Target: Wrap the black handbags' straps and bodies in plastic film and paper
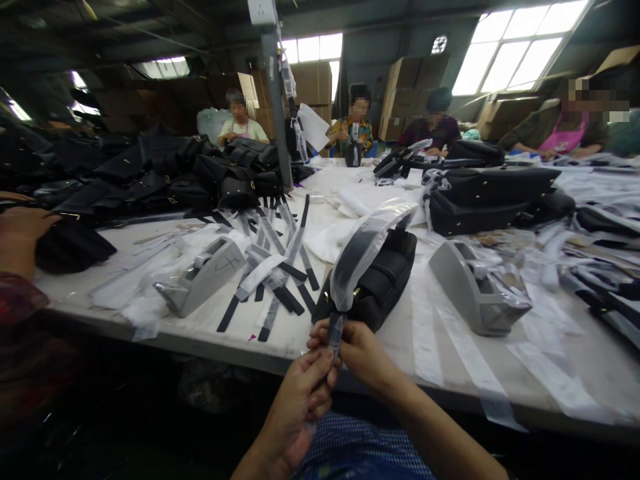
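Note:
A black handbag (387, 283) rests on the table edge in front of me, its raised handle (363, 250) wrapped in clear and white film. A dark strap end (336, 328) hangs from the handle toward me, with a film covering on it. My left hand (313, 380) pinches the lower part of this strap between thumb and fingers. Just above and to the right, my right hand (353, 343) is closed on the same strap, close against the bag. Some of the right fingers are hidden behind the strap.
Grey tape dispensers (213, 273) (475, 287) flank the bag. Black strips with white wrapping (275, 280) lie scattered left of it. Black bags (150, 167) are heaped at the far left. A co-worker's hand (23, 230) touches a bag there; other people sit across the table (430, 347).

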`<action>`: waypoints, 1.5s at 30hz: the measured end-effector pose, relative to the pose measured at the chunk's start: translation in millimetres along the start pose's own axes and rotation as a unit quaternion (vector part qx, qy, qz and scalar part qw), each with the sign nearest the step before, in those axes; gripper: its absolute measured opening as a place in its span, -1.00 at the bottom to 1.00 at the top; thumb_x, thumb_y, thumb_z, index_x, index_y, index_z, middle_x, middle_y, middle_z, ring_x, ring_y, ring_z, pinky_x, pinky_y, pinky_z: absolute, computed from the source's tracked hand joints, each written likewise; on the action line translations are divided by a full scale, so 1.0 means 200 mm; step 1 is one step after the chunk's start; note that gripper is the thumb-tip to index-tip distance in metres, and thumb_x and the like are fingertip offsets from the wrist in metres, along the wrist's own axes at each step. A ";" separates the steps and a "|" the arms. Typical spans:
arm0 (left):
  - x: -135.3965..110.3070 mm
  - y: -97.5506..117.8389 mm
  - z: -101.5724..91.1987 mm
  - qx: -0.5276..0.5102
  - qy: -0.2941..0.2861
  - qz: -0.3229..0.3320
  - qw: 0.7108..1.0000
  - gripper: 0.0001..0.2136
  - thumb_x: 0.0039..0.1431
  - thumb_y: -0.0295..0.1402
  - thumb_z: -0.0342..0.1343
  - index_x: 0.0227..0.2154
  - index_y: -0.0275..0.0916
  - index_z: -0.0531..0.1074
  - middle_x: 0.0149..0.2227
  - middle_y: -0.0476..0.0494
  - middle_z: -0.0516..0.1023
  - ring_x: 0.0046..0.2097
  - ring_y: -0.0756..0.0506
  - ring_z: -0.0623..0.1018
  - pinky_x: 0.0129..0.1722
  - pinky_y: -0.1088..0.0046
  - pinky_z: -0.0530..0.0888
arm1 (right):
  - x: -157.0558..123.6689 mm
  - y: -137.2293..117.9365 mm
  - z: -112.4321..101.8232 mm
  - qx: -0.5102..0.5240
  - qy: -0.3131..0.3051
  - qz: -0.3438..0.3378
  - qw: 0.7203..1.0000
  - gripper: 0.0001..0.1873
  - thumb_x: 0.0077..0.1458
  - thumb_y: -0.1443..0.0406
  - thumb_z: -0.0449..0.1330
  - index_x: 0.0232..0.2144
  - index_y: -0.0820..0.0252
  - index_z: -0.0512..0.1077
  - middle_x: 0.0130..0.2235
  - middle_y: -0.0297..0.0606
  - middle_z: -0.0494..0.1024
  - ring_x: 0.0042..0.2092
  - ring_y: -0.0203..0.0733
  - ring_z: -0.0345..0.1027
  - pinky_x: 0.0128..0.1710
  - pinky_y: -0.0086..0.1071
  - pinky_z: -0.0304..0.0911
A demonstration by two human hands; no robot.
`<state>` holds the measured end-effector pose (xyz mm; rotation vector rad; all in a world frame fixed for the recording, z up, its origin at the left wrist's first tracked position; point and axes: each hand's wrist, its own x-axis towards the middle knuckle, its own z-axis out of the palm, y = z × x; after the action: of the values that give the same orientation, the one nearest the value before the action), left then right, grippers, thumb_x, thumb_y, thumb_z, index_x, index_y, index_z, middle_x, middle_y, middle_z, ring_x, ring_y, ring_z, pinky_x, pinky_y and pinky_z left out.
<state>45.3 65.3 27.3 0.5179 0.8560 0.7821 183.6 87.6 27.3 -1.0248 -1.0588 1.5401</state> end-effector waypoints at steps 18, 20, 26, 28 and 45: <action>0.04 -0.08 -0.01 0.059 0.029 0.085 0.994 -0.58 0.03 0.01 0.31 -0.48 -0.28 0.37 -0.59 0.15 0.22 -0.67 0.22 -0.02 -0.69 0.62 -0.11 | -0.10 -0.02 -0.04 0.047 -0.027 0.025 0.998 -0.50 0.20 0.00 0.23 0.01 0.24 0.52 -0.02 -0.07 0.61 0.06 -0.05 0.47 0.14 -0.17 0.28; 0.04 -0.07 -0.01 0.061 0.030 0.091 0.994 -0.59 0.03 0.00 0.31 -0.46 -0.28 0.39 -0.57 0.13 0.26 -0.66 0.22 -0.01 -0.69 0.63 -0.11 | -0.14 -0.04 -0.09 -0.032 -0.021 0.020 0.999 -0.48 0.21 -0.04 0.19 -0.05 0.26 0.55 -0.08 -0.06 0.63 -0.01 -0.02 0.51 0.07 -0.14 0.35; 0.07 -0.09 0.01 0.147 0.064 0.158 0.974 -0.59 0.13 0.03 0.21 -0.45 -0.28 0.43 -0.60 0.10 0.28 -0.65 0.18 0.07 -0.67 0.65 -0.02 | -0.17 -0.37 -0.18 -0.154 0.191 -0.179 0.953 -0.56 0.20 0.00 0.22 -0.04 0.16 0.51 -0.12 -0.12 0.64 -0.10 -0.07 0.55 0.03 -0.13 0.42; 0.08 -0.11 0.02 0.190 0.072 0.178 0.963 -0.57 0.17 0.07 0.15 -0.46 -0.26 0.43 -0.66 0.12 0.23 -0.66 0.15 0.10 -0.68 0.63 0.01 | -0.11 -0.57 -0.16 -0.106 0.162 -0.214 0.957 -0.49 0.20 -0.03 0.21 0.06 0.12 0.43 0.01 -0.12 0.58 0.04 -0.05 0.49 0.12 -0.11 0.36; 0.18 0.19 -0.06 0.449 0.223 0.524 0.689 -0.48 0.24 -0.18 0.15 0.24 -0.05 0.27 0.30 -0.20 0.30 0.31 -0.27 0.27 0.28 0.06 0.23 | 0.09 -1.56 -0.28 -0.376 0.099 -0.155 0.908 -0.53 0.30 0.10 0.11 -0.26 0.51 0.51 -0.54 -0.52 0.38 -0.61 -0.59 -0.09 -0.47 -0.48 0.04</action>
<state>34.1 117.8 29.6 1.8674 1.4012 1.5603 309.9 161.0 310.0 -1.4005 -1.6271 0.7373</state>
